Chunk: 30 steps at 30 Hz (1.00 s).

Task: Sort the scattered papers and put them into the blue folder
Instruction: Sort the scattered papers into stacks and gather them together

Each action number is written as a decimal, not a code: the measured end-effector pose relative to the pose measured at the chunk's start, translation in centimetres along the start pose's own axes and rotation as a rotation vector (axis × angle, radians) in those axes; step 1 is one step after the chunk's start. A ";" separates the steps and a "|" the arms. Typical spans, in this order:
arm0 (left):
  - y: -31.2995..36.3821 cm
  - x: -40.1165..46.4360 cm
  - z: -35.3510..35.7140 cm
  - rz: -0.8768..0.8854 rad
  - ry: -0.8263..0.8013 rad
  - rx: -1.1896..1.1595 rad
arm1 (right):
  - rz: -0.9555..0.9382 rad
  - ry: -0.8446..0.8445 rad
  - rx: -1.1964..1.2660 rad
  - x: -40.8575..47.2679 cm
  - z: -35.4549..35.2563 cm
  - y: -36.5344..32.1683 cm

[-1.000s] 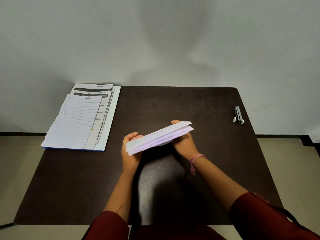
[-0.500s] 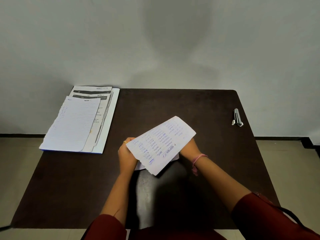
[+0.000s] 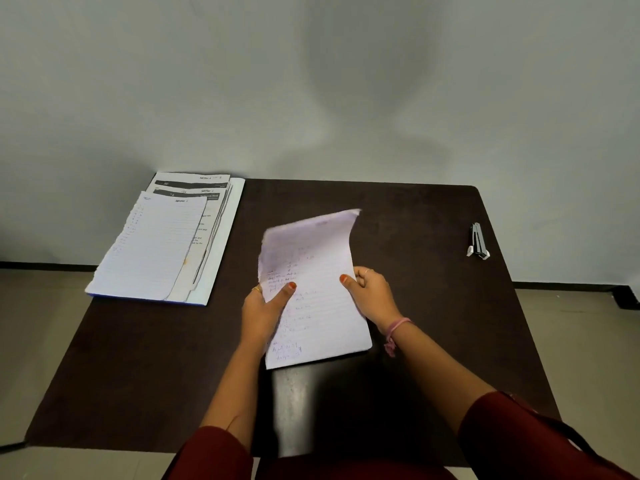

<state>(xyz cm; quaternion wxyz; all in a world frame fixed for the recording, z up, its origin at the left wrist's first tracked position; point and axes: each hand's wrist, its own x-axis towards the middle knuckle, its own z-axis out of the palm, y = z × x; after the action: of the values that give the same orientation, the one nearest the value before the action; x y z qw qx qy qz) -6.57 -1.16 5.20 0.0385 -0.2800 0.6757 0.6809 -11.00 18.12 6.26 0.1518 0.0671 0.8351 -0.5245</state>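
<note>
I hold a handwritten lined sheet (image 3: 318, 292) upright over the middle of the dark table (image 3: 433, 306). My left hand (image 3: 265, 311) pinches its left edge, thumb on the front. My right hand (image 3: 372, 294) pinches its right edge, thumb on the front too. The top of the sheet curls back and is blurred. At the table's far left corner lies a stack of papers (image 3: 156, 251) on the opened blue folder (image 3: 221, 258), whose blue edge shows only at the bottom.
A small stapler (image 3: 478, 241) lies near the table's right edge. The stack of papers overhangs the table's left side. A pale wall stands right behind the table, and tiled floor shows on both sides.
The papers, held edge-on and tilted a second ago, have been turned upright with the written face toward me. Both hands shifted their grip to the sheet's side edges.
</note>
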 end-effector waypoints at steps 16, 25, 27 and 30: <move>-2.8 0.5 -3.6 -0.112 0.019 0.061 | 0.167 -0.087 0.265 -0.5 4.1 1.6; -1.7 2.7 -11.2 -0.098 0.023 0.136 | 0.257 -0.061 0.299 -0.9 10.3 -1.0; -1.4 3.3 -13.1 -0.104 0.015 0.128 | 0.283 -0.051 0.331 -0.7 12.0 -2.0; -0.9 4.6 -16.2 -0.115 0.050 0.176 | 0.326 -0.051 0.389 -0.2 14.6 -3.6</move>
<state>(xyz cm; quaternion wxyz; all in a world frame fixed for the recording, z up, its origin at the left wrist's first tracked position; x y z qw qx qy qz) -4.70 -17.80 3.52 0.0853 -0.3307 0.7164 0.6084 -9.09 3.51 3.50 0.2394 0.2156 0.6926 -0.6454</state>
